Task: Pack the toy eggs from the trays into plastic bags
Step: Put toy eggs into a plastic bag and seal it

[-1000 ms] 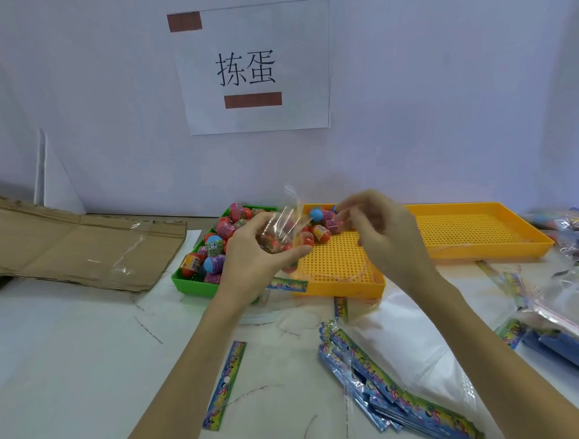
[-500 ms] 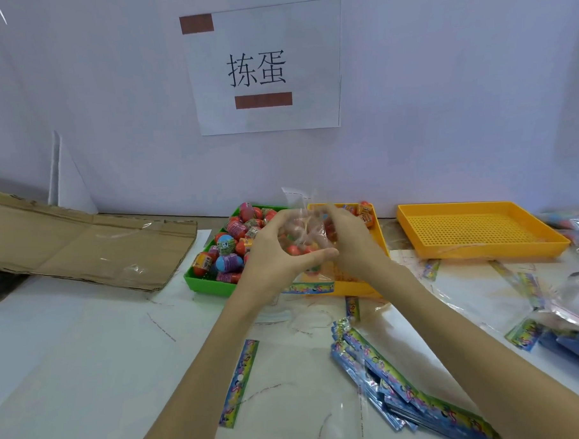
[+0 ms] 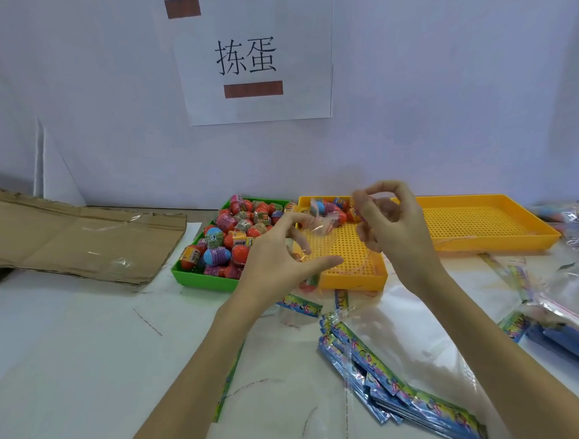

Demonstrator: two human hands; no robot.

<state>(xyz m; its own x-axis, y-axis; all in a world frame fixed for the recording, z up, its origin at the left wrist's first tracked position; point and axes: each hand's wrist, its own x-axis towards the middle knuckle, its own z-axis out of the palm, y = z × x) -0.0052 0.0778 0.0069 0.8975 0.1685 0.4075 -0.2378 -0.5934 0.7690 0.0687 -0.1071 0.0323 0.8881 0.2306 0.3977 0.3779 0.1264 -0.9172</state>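
Clearly, a thin clear plastic bag [image 3: 318, 226] is stretched between the two hands above the near yellow tray [image 3: 349, 250]. The left hand [image 3: 276, 259] is spread, with fingers loosely curved and the film apparently caught at the fingertips; how firm that grip is cannot be told. The right hand [image 3: 391, 221] is curled, thumb and forefinger pinching what looks like the bag's edge, possibly with a small egg tucked in the fingers. The film is judged very light, limp and slippery, best taken at the mouth edge by both sides so it stays open.

Just beyond the left grip, toy eggs [image 3: 235, 235] are heaped in a green tray [image 3: 198, 279]; a few more eggs [image 3: 327, 207] lie at the far end of the yellow tray, just past both grips. They are judged hard, smooth, light and prone to rolling, so each is best enclosed round its middle.

Below the grips, the white worktop [image 3: 71, 345] carries a pile of flat printed bags [image 3: 388, 381]. A second yellow tray [image 3: 480, 224] sits beyond the right grip, flattened cardboard [image 3: 66, 235] far outside the left. A paper sign [image 3: 254, 55] is taped to the wall.
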